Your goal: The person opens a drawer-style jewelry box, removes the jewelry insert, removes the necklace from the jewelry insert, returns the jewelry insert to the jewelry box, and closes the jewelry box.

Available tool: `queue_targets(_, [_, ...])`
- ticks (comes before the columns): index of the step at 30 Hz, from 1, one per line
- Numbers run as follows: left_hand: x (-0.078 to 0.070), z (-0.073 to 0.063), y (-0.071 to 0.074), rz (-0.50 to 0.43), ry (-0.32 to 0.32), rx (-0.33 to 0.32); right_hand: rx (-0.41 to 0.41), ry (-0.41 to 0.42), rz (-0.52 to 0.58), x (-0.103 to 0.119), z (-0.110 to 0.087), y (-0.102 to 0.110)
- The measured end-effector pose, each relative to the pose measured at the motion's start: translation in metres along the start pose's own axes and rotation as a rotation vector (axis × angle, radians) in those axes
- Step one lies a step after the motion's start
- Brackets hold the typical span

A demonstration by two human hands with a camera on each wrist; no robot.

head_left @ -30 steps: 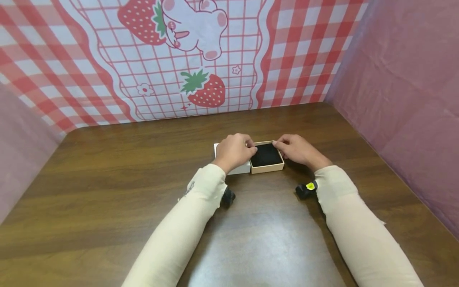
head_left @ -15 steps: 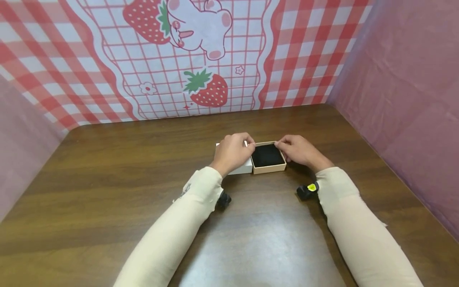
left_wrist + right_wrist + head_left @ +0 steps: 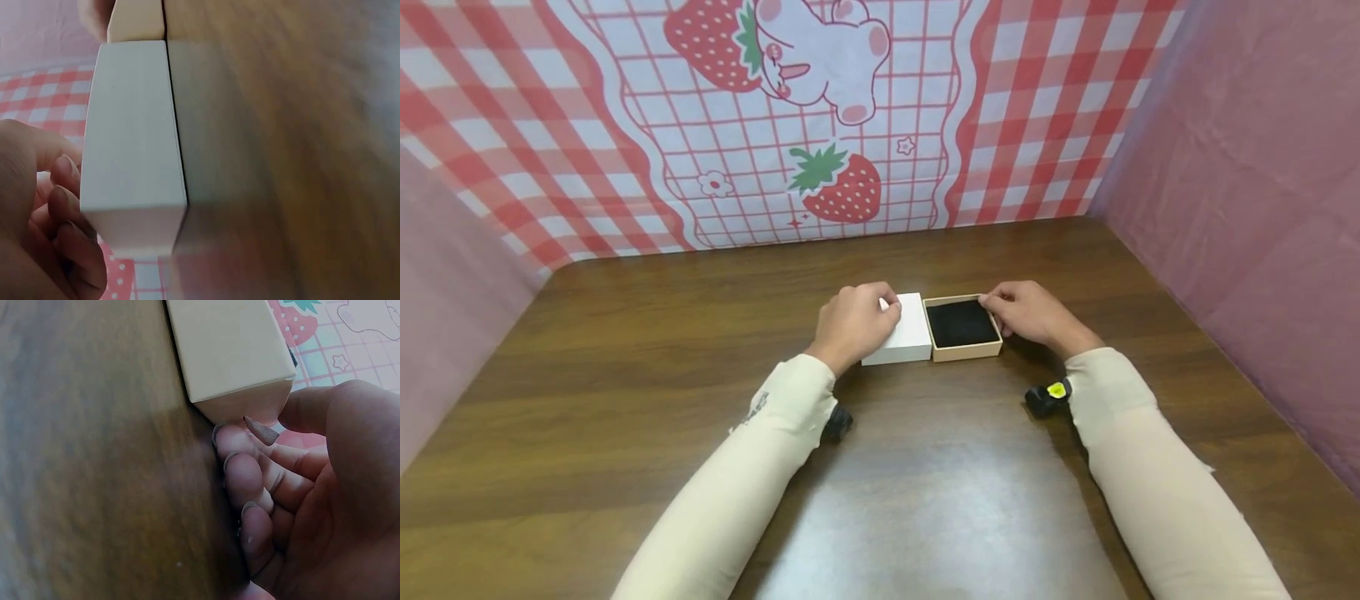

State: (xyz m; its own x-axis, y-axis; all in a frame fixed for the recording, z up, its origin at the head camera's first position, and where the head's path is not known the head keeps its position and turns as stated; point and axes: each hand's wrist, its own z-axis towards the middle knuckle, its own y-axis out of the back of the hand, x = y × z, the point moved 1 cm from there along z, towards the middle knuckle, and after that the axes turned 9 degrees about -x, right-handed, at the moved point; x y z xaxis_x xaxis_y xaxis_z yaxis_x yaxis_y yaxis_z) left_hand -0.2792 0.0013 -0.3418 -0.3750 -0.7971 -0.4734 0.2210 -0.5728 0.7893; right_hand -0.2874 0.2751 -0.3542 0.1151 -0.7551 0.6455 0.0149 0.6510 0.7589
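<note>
A white box lid or closed box lies on the table, its right side against an uncovered tan box. Black padding fills the tan box. My left hand is over the left part of the white box, fingers loosely curled with nothing seen between them. In the left wrist view its curled fingers are beside the white box; contact is unclear. My right hand grips the tan box at its far right corner. The right wrist view shows thumb and fingers around that end.
Both boxes rest on a brown wood-grain table. Behind it hangs a red checked cloth with strawberries, and a pink cloth wall stands at the right. Small black cameras sit under the wrists.
My left hand has moved left from the seam between the boxes, uncovering more of the white box. The right hand keeps its hold on the tan box's corner.
</note>
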Motion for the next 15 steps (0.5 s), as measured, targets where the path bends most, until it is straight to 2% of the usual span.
queue_targets(15, [0.02, -0.01, 0.015, 0.034, 0.046, 0.033, -0.005, 0.012, 0.005, -0.001, -0.001, 0.001])
